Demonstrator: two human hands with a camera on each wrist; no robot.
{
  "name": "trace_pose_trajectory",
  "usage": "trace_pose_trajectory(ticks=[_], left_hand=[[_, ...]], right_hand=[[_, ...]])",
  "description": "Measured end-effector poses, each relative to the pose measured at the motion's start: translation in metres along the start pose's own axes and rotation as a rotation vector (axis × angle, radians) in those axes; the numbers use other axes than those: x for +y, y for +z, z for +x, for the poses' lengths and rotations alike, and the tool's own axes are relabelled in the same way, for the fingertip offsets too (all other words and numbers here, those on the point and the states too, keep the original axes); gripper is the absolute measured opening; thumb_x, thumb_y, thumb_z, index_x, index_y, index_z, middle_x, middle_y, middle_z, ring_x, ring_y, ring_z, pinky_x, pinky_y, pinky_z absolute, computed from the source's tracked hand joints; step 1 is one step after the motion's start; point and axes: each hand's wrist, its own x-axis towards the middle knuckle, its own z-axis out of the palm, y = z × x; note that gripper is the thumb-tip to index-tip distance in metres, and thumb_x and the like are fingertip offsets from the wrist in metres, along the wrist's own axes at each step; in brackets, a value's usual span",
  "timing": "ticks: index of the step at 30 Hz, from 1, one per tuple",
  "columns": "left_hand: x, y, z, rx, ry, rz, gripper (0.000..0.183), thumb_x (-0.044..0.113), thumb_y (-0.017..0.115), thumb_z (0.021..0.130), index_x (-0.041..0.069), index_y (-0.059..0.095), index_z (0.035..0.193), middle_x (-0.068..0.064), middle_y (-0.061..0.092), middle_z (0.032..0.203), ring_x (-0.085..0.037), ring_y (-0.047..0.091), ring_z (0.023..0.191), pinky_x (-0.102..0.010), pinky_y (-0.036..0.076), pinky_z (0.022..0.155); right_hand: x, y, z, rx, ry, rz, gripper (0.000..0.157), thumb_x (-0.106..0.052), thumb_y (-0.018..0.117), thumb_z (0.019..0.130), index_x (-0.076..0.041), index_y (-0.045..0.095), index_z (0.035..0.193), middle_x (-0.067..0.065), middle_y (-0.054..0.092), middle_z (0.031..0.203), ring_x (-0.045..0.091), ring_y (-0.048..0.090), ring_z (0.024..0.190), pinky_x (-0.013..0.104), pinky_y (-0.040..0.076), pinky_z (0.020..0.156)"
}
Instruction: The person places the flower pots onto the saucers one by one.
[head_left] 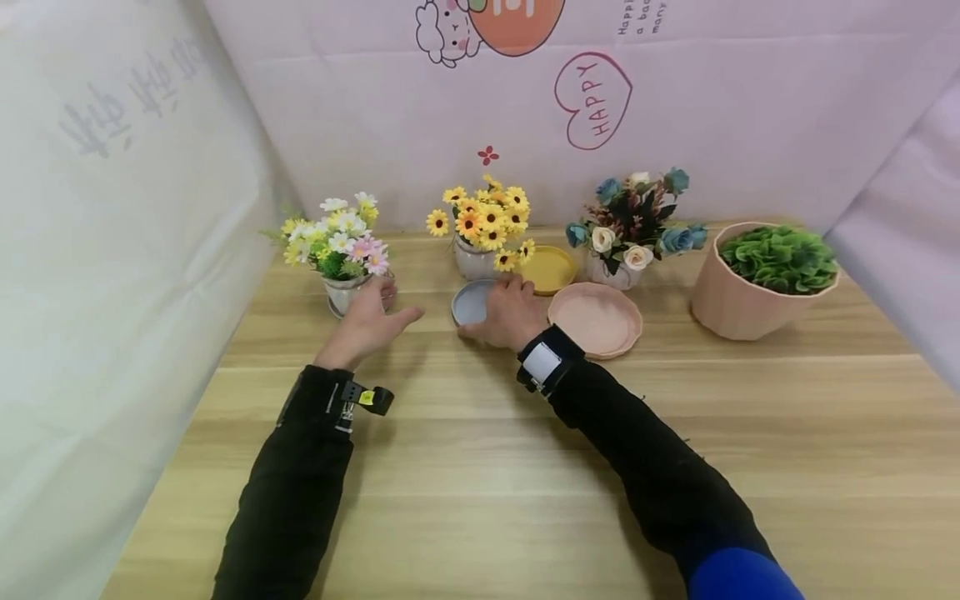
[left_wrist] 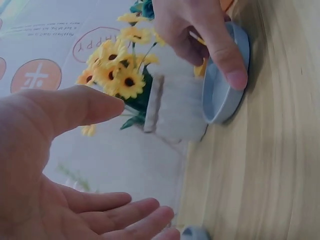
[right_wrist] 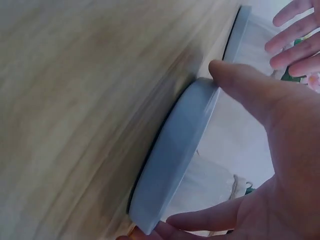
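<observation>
A round blue-grey saucer lies on the wooden table in front of a pot of yellow daisies. My right hand spans it, with the thumb at the near rim and the fingers at the opposite side, as the right wrist view of the saucer shows. Further left, my left hand is beside a pot of white, yellow and pink flowers. Its thumb and fingers are spread apart, holding nothing. That pot stands on a similar grey saucer, seen partly behind the fingers.
Behind the right hand lies a yellow saucer, and to its right a pink scalloped saucer. A pot of blue and cream roses stands behind them. A large pink planter with green leaves is at the right. White printed sheets surround the table.
</observation>
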Motion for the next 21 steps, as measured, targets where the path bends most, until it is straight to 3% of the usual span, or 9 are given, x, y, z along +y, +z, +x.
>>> trace_pose_trajectory(ticks=[9,15,21], left_hand=[[0.008,0.02,0.015,-0.008,-0.003,-0.075,0.086,0.036,0.065,0.104,0.003,0.016,0.167,-0.021,0.028,0.172,-0.037,0.031,0.159,-0.054,0.035,0.128],[0.01,0.032,0.03,-0.025,0.002,-0.139,0.09,0.034,0.066,0.104,0.004,0.01,0.169,-0.02,0.023,0.174,-0.036,0.028,0.161,-0.052,0.032,0.13],[0.013,0.043,0.049,-0.02,0.023,-0.102,0.093,0.035,0.067,0.104,0.008,0.008,0.169,-0.018,0.022,0.175,-0.034,0.027,0.162,-0.052,0.03,0.131]], right_hand=[[0.011,-0.003,-0.013,-0.051,-0.049,0.008,0.095,-0.06,0.082,0.084,0.016,0.056,0.135,0.039,0.046,0.148,0.051,0.052,0.131,0.053,0.059,0.095],[0.015,-0.007,-0.03,-0.156,-0.072,0.003,0.107,-0.057,0.085,0.082,0.016,0.043,0.15,0.036,0.037,0.156,0.054,0.041,0.143,0.054,0.058,0.102],[0.02,-0.008,-0.053,-0.195,-0.128,-0.053,0.106,-0.057,0.087,0.078,0.011,0.046,0.149,0.03,0.043,0.151,0.046,0.048,0.135,0.05,0.057,0.101]])
